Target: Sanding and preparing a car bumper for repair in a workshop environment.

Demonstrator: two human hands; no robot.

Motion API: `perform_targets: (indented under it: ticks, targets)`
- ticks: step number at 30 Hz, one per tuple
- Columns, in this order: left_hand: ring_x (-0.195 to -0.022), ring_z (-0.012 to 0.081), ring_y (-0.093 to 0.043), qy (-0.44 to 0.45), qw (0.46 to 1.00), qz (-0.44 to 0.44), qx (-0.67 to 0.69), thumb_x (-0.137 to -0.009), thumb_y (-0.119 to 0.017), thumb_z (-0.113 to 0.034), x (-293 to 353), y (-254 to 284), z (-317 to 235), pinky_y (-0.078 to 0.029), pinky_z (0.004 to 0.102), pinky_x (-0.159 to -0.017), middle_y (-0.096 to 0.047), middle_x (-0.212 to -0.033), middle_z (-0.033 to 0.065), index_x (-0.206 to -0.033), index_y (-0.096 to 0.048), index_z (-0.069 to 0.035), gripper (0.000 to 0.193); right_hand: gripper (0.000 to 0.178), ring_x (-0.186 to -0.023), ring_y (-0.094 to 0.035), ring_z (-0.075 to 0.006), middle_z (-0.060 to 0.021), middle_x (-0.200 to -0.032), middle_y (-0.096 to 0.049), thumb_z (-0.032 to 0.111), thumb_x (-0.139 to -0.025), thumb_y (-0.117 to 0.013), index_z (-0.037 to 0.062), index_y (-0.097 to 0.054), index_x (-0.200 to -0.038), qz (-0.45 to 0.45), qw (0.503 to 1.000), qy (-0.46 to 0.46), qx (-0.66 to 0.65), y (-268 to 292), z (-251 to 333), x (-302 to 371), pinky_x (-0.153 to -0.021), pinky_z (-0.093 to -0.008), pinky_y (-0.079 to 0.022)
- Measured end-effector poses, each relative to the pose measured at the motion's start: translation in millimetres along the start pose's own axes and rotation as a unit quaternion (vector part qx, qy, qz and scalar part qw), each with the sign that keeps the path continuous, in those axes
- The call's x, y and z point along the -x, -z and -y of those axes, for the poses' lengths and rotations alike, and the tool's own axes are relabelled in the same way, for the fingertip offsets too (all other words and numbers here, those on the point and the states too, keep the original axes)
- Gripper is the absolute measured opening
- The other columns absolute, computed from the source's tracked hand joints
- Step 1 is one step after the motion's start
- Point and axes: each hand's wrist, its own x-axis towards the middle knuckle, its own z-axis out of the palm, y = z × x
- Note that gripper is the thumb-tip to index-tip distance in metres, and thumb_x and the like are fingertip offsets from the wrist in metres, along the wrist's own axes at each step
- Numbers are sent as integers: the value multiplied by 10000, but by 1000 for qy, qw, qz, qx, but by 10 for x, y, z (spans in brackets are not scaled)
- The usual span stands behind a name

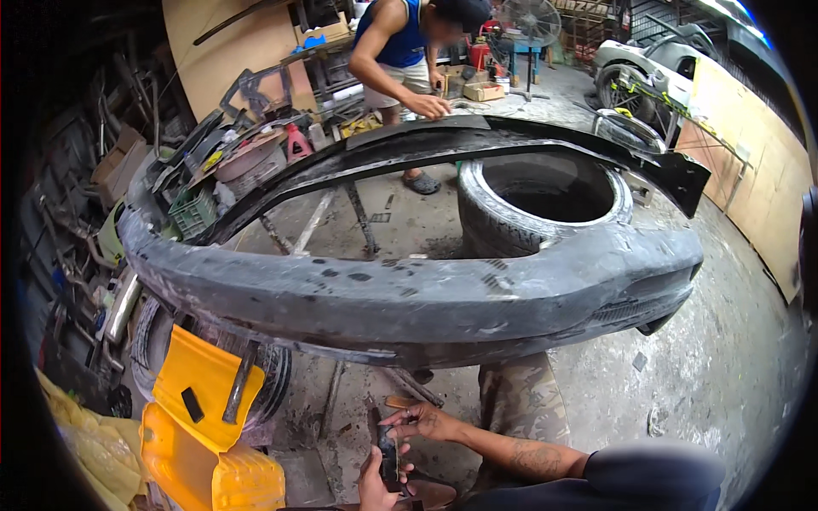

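Note:
At the lower edge of the head view, my left hand (375, 484) is closed round a dark oblong block (389, 458), which stands roughly upright. My right hand (419, 422) pinches the upper end of that same block between thumb and fingers. Just ahead of my hands lies a long grey car bumper (383, 294), its sanded surface marked with dark patches. Neither hand touches the bumper. Beyond it runs a long black car body part (588, 136), with a co-worker's hand (429, 106) at its far side.
A big tyre (545, 200) lies on its side behind the bumper. To my left sits an open yellow case (192, 400) with a small black block (193, 404) in it. Parts clutter the left wall. A white car (652, 64) stands far right, near plywood boards (754, 162).

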Motion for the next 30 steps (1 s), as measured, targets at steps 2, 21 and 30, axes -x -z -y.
perform_targets:
  ticks: [2,21,30]
  targets:
    - [-728,299,-677,33,995,49,81,-1024,-449,-419,-18,16,50,-524,347,-540,-653,-1117,228,-1334,-474,-60,475,368,-877,-593,-82,13,-948,-643,228,-890,-737,67,-674,-1215,1,999,-44,-16,-2,96,12,-789,-254,-503]
    - [-665,99,-540,-362,828,-72,-422,-948,-637,-165,-106,-114,-5,-440,242,-573,-611,-809,40,-1207,-669,-2,308,503,-1053,-627,-150,-81,-1152,-655,205,-892,-731,-32,-553,-1298,16,976,-51,-210,-92,15,77,-950,-292,-510]
    - [-705,228,-558,-370,816,-87,-435,-933,-656,-206,-40,-177,8,-428,355,-638,-558,-776,125,-1188,-677,-6,324,615,-958,-642,-117,-41,-1042,-645,288,-862,-768,-58,-522,-1307,-53,989,10,139,-177,361,270,-868,-261,-527]
